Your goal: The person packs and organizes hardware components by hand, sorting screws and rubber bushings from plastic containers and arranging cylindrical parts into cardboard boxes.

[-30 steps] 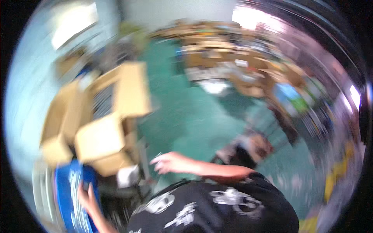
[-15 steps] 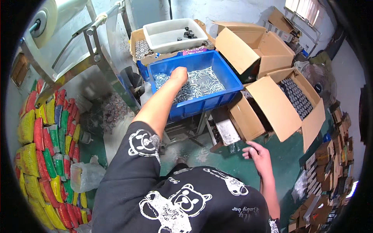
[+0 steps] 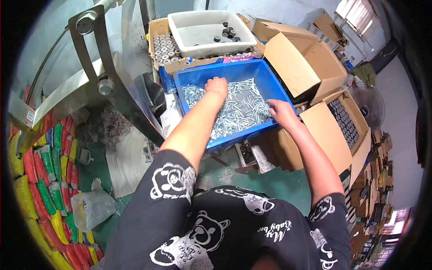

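Loose silvery screws (image 3: 245, 90) are spread over the floor of a blue plastic bin (image 3: 276, 78). My left hand (image 3: 217, 85) is inside the bin, low over the screws, with its fingers curled in. Whatever those fingers grip, if anything, is hidden beneath the hand. At the bin's right side, my right hand (image 3: 282, 112) reaches over the rim with thumb and fingers drawn together. What lies between its fingertips is too small to make out.
Behind the bin, a white tub (image 3: 198, 31) with black round parts rests on a carton of metal-ringed cylinders (image 3: 164, 47). Open cardboard boxes (image 3: 324, 135) stand to the right, one packed with dark cylinders (image 3: 344, 123). A metal machine frame (image 3: 96, 58) and stacked colourful sacks (image 3: 49, 180) are at left.
My right hand has come up from beside my body to the bin's right edge. My left hand stays in the bin among the screws. The view has moved nearer the bin.
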Demonstrator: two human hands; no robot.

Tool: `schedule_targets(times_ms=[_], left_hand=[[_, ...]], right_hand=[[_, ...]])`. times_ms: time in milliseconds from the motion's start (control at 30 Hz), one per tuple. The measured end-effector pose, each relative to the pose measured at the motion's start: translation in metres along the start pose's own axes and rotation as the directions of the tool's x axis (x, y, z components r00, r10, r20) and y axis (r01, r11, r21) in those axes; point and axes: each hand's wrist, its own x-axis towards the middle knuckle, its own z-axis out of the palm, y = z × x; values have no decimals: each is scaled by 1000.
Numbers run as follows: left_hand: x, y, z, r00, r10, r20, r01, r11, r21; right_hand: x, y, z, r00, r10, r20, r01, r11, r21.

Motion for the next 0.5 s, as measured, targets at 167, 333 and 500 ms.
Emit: schedule_targets(times_ms=[167, 333, 500], left_hand=[[-66, 13, -51, 981, 158, -115, -150, 986, 75], [-192, -8, -71, 890, 413, -194, -455, 832, -316], [-230, -25, -53, 863, 348, -367, -484, 779, -400]], right_hand=[[73, 26, 30, 880, 92, 467, 2, 980, -197], [91, 47, 69, 758, 23, 652, 183, 952, -247], [102, 63, 69, 774, -192, 604, 279, 959, -54]])
